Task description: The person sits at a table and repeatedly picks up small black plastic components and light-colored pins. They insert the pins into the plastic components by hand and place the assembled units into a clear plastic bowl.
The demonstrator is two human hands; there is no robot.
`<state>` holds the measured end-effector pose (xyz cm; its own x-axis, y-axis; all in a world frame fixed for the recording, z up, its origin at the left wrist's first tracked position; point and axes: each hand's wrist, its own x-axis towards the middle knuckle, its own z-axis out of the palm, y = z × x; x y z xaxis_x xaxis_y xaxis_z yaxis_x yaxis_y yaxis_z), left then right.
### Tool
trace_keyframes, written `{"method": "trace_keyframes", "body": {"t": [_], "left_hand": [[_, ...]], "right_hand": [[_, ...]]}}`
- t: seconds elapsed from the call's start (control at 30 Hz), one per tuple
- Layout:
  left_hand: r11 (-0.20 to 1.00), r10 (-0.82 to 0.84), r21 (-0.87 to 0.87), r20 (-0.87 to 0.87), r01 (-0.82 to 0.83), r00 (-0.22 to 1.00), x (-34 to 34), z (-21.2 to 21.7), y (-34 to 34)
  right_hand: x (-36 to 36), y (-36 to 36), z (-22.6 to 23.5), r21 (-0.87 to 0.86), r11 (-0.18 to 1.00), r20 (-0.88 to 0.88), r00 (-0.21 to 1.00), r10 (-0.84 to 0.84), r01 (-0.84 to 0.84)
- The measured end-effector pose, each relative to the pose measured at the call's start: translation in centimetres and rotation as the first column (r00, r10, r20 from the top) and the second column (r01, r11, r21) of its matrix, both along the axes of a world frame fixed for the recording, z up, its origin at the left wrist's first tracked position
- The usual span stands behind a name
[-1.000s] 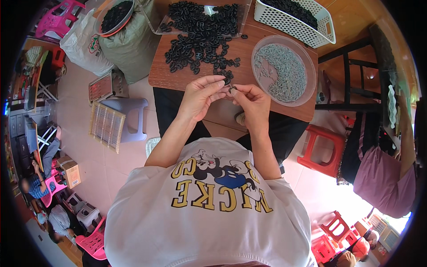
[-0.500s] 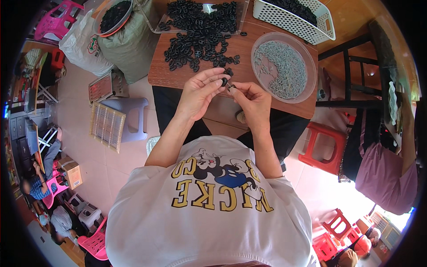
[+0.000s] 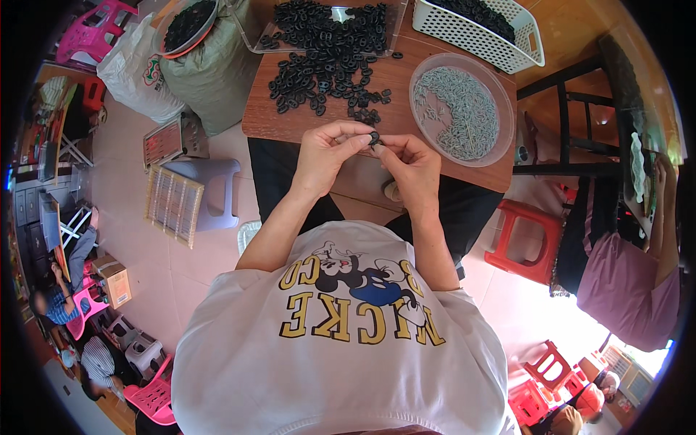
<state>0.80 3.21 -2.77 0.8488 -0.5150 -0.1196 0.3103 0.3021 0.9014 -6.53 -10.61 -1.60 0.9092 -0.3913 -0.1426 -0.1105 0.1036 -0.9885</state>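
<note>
Just over the near edge of the brown table [image 3: 283, 129], both my hands meet at a small black oval part [image 3: 374, 136]. My left hand [image 3: 324, 156] pinches it between thumb and fingertips. From the other side, my right hand [image 3: 412, 161] is closed with its fingertips at the lower end of the same part; whether it also holds a smaller piece is hidden. Beyond my fingers lies a loose pile of similar black parts [image 3: 319, 81], spilling from a clear tray [image 3: 395, 32]. To the right stands a round clear tub [image 3: 416, 101] of small silvery screw-like pieces [image 3: 471, 119].
A white perforated basket [image 3: 533, 52] of black parts sits at the table's far right. Sacks [image 3: 210, 87] and a bowl [image 3: 165, 53] stand left, beside a grey stool [image 3: 225, 196]. A red stool [image 3: 515, 267] is at right; a person in purple [image 3: 627, 290] is beyond.
My hands have drawn together, the left moving slightly right, so both sets of fingertips now meet at the black part. Earlier they were a little apart.
</note>
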Motion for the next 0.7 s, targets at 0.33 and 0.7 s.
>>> {"method": "trace_keyframes", "body": {"t": [0.33,0.7], "left_hand": [[0.997,-0.017,0.081,-0.006,0.017,1.0,-0.9,0.4,-0.1],[0.992,-0.009,0.127,0.087,-0.002,0.996,-0.9,0.2,0.0]], "right_hand": [[-0.3,0.6,-0.4,-0.019,0.999,0.054,0.998,-0.03,0.031],[-0.3,0.8,-0.2,0.006,1.0,0.058,0.998,0.006,-0.006]]}}
